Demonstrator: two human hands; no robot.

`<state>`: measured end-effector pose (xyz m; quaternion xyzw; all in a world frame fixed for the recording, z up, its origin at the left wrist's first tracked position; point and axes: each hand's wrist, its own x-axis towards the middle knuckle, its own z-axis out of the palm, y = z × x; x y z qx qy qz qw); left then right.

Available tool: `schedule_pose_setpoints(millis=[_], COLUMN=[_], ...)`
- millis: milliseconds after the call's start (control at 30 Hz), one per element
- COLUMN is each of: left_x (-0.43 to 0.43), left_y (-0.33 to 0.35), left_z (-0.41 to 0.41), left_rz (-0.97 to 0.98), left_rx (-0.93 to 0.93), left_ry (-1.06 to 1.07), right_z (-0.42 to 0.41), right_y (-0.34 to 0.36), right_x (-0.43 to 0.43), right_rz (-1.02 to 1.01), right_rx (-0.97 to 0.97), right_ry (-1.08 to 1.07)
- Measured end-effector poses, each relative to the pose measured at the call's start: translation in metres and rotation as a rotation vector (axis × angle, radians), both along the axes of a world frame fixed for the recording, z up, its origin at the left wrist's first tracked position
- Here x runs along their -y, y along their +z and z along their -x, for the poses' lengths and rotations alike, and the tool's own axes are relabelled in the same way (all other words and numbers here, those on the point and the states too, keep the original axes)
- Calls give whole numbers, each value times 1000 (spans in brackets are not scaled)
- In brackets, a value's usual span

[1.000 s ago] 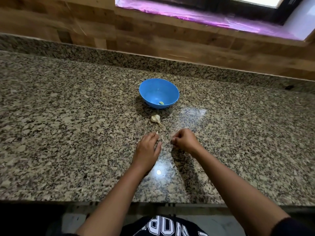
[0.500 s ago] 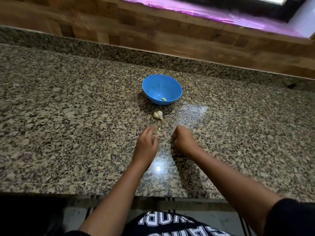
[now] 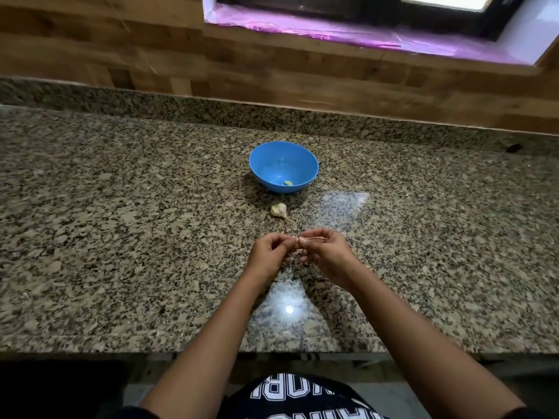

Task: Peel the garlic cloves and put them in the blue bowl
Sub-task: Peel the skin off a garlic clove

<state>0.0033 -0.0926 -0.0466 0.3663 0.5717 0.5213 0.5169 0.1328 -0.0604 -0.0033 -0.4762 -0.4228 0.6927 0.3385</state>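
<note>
The blue bowl (image 3: 283, 166) stands on the granite counter (image 3: 121, 237) ahead of me, with one peeled clove (image 3: 288, 183) lying inside near its front wall. A pale garlic piece with a thin stem (image 3: 279, 210) lies on the counter just in front of the bowl. Nearer to me, my left hand (image 3: 270, 254) and my right hand (image 3: 326, 255) meet fingertip to fingertip just above the counter. Between them they pinch a small garlic clove (image 3: 299, 239), mostly hidden by the fingers. A thin strip of skin sticks out to the right over my right fingers.
A granite upstand and a wooden wall (image 3: 151, 55) close the counter at the back. A window sill covered in pink film (image 3: 363, 34) runs above. A small dark object (image 3: 512, 148) lies at the far right by the upstand. The counter's front edge is close to my body.
Both hands have lifted off the counter and come together, now pinching a small clove between their fingertips. The bowl and the garlic piece have stayed put.
</note>
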Motion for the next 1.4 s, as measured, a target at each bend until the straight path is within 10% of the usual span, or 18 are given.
schedule_pose_setpoints(millis=[433, 667, 900, 1033, 1400], left_x=[-2, -7, -8, -9, -4], left_y=[13, 22, 12, 4, -3], left_z=[-15, -23, -27, -28, -13], left_rz=[-102, 52, -127, -29, 74], left_rx=[-350, -67, -198, -151, 79], left_ry=[-236, -211, -150, -111, -105], right_z=[-8, -7, -5, -9, -22], right_y=[21, 16, 17, 8, -1], right_x=[8, 15, 18, 21, 10], right_rz=[-184, -531, 34, -281, -361], right_rx=[444, 774, 74, 499, 680], right_ry=[255, 205, 2, 96, 115])
